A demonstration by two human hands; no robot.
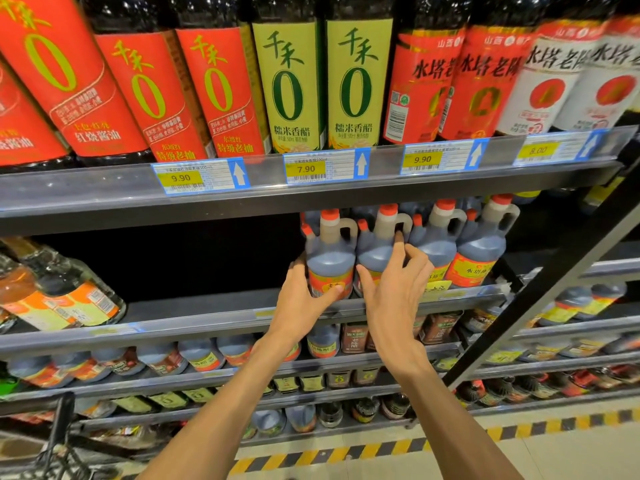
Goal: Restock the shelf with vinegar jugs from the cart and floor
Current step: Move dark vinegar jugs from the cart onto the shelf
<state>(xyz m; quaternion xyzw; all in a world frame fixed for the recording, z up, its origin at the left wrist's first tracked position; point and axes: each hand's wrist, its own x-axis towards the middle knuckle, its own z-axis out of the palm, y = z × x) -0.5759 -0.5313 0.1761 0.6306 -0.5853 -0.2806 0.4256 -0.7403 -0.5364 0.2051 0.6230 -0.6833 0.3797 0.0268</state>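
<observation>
A row of several dark vinegar jugs with red caps and side handles stands on the middle shelf [207, 318], right of centre. My left hand [300, 301] grips the leftmost jug [329, 254], thumb across its red label and fingers round its left side. My right hand [391, 303] holds the second jug [375, 249]: thumb on its left side, index finger stretched up to the handle, other fingers curled on its right. Two more jugs [479, 247] stand to the right. More jugs show behind the front row.
The shelf left of the jugs is a dark gap, with tilted bottles [69, 299] at its far left. Tall sauce bottles [291, 84] fill the shelf above, and lower shelves hold smaller bottles. A black cart frame [59, 427] is at the bottom left, and a dark post [554, 271] slants on the right.
</observation>
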